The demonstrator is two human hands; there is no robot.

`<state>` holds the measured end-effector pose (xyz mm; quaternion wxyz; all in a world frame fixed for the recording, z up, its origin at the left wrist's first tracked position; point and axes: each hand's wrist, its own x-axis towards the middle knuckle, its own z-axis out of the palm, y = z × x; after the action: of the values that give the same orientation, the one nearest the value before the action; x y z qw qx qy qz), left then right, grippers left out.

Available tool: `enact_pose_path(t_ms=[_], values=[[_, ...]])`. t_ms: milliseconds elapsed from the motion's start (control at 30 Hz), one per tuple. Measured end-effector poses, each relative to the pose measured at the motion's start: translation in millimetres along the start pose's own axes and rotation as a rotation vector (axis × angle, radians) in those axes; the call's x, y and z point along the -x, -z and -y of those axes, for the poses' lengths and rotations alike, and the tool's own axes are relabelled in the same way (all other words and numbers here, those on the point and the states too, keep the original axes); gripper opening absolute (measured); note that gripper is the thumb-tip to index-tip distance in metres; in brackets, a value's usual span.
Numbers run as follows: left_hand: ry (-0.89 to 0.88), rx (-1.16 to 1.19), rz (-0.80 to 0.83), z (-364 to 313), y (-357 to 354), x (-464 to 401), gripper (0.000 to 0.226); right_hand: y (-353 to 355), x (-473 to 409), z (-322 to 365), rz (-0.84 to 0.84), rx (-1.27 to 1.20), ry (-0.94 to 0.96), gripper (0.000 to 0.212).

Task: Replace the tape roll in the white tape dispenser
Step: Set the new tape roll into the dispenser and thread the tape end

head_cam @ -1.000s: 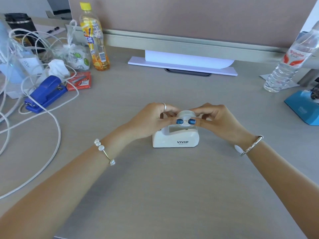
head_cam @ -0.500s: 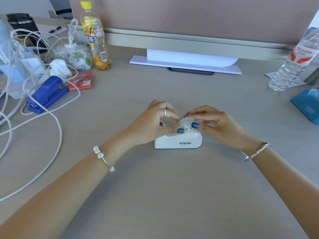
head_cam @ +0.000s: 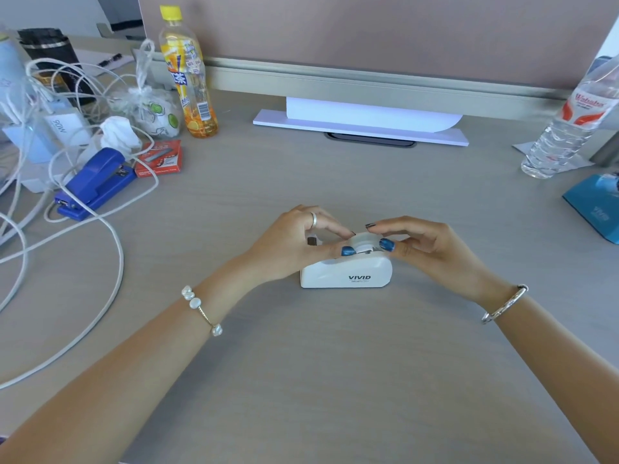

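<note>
The white tape dispenser (head_cam: 348, 276), marked VIVID, stands on the grey desk in the middle of the view. A clear tape roll (head_cam: 365, 242) on a white hub sits low in the dispenser's top slot. My left hand (head_cam: 294, 244) pinches the roll from the left with thumb and fingers. From the right, my right hand (head_cam: 425, 244) holds the roll with thumb in front and fingers over the top. The dispenser's cutter end (head_cam: 312, 241) peeks out behind my left fingers.
A blue stapler (head_cam: 95, 182), a red staple box (head_cam: 160, 159), white cables (head_cam: 110, 249) and an orange drink bottle (head_cam: 189, 75) crowd the left. A monitor stand (head_cam: 361, 123) is at the back, with a water bottle (head_cam: 566, 128) and a blue box (head_cam: 594, 209) at right.
Both hands have lowered the tape roll from above the dispenser down into its slot. The dispenser's open window is now filled.
</note>
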<state>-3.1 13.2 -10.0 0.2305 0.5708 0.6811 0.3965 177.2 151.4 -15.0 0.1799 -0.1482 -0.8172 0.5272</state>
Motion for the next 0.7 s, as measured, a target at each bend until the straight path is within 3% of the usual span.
enact_pose_path(t_ms=[233,367,567,700], values=[[0.030,0.043,-0.044,3.2,6.8,8.5,0.015,-3.2,2.2,2.6,-0.073,0.170,0.021,0.030],[0.055,0.053,-0.046,-1.8,7.0,9.0,0.012,-6.6,-4.4,11.6,-0.161,0.364,0.040,0.017],[0.070,0.089,-0.058,-6.5,6.7,6.8,0.016,1.3,12.7,5.3,-0.198,0.288,-0.023,0.024],[0.056,0.069,-0.027,-7.6,1.9,6.0,0.020,-1.0,13.3,8.9,-0.199,0.305,0.050,0.032]])
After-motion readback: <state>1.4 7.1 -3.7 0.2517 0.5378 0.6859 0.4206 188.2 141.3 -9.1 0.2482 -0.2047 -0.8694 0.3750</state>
